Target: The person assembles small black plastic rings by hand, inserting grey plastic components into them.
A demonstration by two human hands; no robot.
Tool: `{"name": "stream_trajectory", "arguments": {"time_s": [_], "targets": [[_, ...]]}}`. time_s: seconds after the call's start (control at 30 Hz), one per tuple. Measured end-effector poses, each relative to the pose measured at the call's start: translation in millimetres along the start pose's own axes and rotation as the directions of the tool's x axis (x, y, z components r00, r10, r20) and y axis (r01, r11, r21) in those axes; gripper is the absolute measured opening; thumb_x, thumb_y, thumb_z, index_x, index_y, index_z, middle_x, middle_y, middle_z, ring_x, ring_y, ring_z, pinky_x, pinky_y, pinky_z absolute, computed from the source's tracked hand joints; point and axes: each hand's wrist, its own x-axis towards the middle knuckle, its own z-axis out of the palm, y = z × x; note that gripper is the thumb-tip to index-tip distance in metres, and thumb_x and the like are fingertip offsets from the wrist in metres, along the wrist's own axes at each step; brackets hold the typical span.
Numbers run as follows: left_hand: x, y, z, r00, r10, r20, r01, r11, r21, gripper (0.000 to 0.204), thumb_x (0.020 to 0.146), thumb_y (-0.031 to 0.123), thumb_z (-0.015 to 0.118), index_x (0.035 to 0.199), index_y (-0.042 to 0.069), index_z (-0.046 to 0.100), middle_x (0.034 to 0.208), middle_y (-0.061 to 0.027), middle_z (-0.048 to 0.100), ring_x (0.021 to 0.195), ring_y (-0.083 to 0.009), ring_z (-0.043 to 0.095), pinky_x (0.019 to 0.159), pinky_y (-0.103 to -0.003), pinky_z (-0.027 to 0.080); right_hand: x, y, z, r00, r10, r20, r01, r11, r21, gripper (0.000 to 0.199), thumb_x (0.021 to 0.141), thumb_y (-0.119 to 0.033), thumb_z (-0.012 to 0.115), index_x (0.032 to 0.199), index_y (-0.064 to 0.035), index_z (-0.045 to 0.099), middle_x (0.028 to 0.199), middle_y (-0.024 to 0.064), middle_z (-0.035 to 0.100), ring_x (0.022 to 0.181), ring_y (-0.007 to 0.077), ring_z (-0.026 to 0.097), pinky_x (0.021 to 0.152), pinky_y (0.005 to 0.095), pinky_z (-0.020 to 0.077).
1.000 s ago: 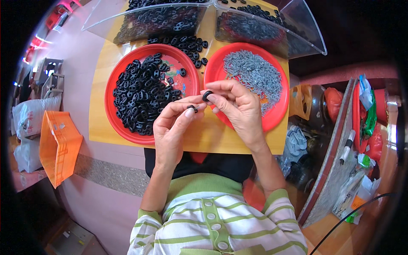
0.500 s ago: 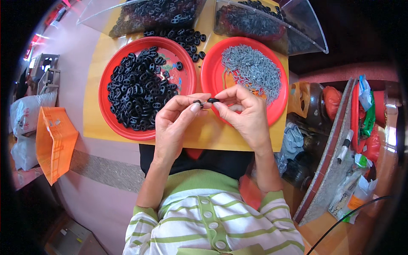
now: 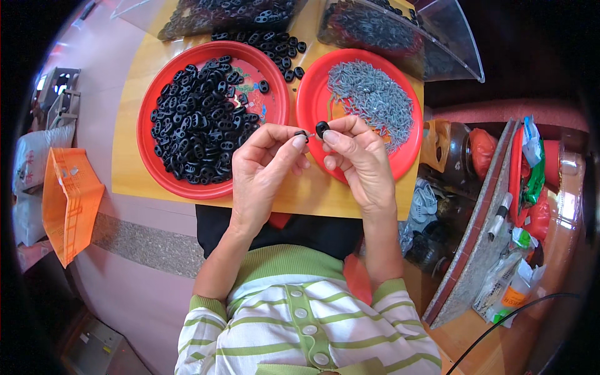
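Note:
Just in front of the two plates, my left hand [image 3: 257, 164] pinches a small black plastic piece [image 3: 301, 134] between thumb and fingertips. A thin metal spring [image 3: 311, 135] bridges the short gap toward my right hand [image 3: 367, 164]. Between its thumb and forefinger, that hand grips a black oval cord-lock piece [image 3: 322, 128]. To the left, a red plate [image 3: 147, 156] holds a heap of black two-holed cord-lock pieces [image 3: 200, 125]. Small grey metal springs [image 3: 372, 97] are piled in the red plate [image 3: 409, 164] on the right.
Two clear plastic bins [image 3: 244, 22] [image 3: 437, 47] of black pieces stand at the table's far edge. Loose black pieces [image 3: 284, 53] lie between the plates on the yellow table [image 3: 150, 187]. An orange basket [image 3: 72, 200] sits at left; bagged goods [image 3: 425, 206] crowd the right.
Both hands have shifted slightly; my right hand has turned so its black piece tilts upward, its face showing more. The whole view has moved a little.

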Motion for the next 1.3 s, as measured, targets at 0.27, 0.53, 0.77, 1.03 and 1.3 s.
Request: {"name": "stream_trajectory", "arguments": {"time_s": [0.27, 0.53, 0.77, 1.03, 1.3], "targets": [[0.2, 2.5, 1.0, 0.997, 0.074, -0.024, -0.071, 0.992, 0.103, 0.011, 0.089, 0.005, 0.061, 0.097, -0.003, 0.061, 0.083, -0.0036, 0.063, 0.07, -0.0073, 0.059, 0.064, -0.02, 0.047, 0.7, 2.2, 8.9, 1.0, -0.025, 0.01, 0.025, 1.0, 0.01, 0.015, 0.086, -0.008, 0.065, 0.098, -0.0023, 0.059, 0.088, 0.0048, 0.064, 0.069, 0.0064, 0.057, 0.058, 0.0196, 0.049], [0.3, 4.3, -0.1, 0.995, 0.102, -0.019, -0.098, 0.981, 0.166, 0.01, 0.088, 0.003, 0.061, 0.097, -0.003, 0.061, 0.082, -0.0026, 0.062, 0.071, -0.0066, 0.059, 0.065, -0.019, 0.047, 1.4, 5.7, 11.6, 0.998, -0.059, 0.016, 0.06, 0.998, -0.028, 0.016, 0.086, -0.009, 0.065, 0.099, -0.0017, 0.059, 0.09, 0.005, 0.064, 0.07, 0.0069, 0.057, 0.06, 0.02, 0.0495], [-1.2, 2.0, 0.0, 0.992, 0.122, -0.012, -0.117, 0.973, 0.198, 0.012, 0.089, 0.004, 0.061, 0.098, -0.004, 0.062, 0.083, -0.0039, 0.064, 0.07, -0.0071, 0.059, 0.064, -0.02, 0.047, -1.2, 11.1, 17.9, 0.962, -0.271, -0.012, 0.262, 0.939, -0.223, 0.017, 0.086, -0.005, 0.065, 0.101, 0.0008, 0.059, 0.09, 0.007, 0.066, 0.071, 0.0073, 0.059, 0.061, 0.0183, 0.049], [0.3, 1.3, 0.1, 0.999, 0.04, 0.014, -0.04, 0.999, 0.011, 0.015, 0.09, 0.007, 0.06, 0.1, -0.005, 0.061, 0.083, -0.0071, 0.065, 0.07, -0.0093, 0.061, 0.063, -0.021, 0.049, -2.9, 12.2, 18.4, 0.958, -0.288, -0.001, 0.282, 0.94, -0.193, 0.015, 0.087, -0.004, 0.063, 0.101, 0.0008, 0.06, 0.09, 0.0077, 0.066, 0.07, 0.0076, 0.06, 0.064, 0.0188, 0.0496], [1.4, 0.4, 0.8, 0.999, -0.033, 0.041, 0.04, 0.984, -0.172, 0.013, 0.09, 0.005, 0.059, 0.099, -0.006, 0.061, 0.082, -0.01, 0.066, 0.07, -0.0116, 0.062, 0.064, -0.023, 0.05, -5.2, 12.6, 20.0, 0.942, -0.334, 0.038, 0.334, 0.918, -0.212, 0.013, 0.088, -0.003, 0.062, 0.1, 0.0005, 0.059, 0.093, 0.0073, 0.066, 0.077, 0.0087, 0.062, 0.066, 0.0212, 0.0519]]}}
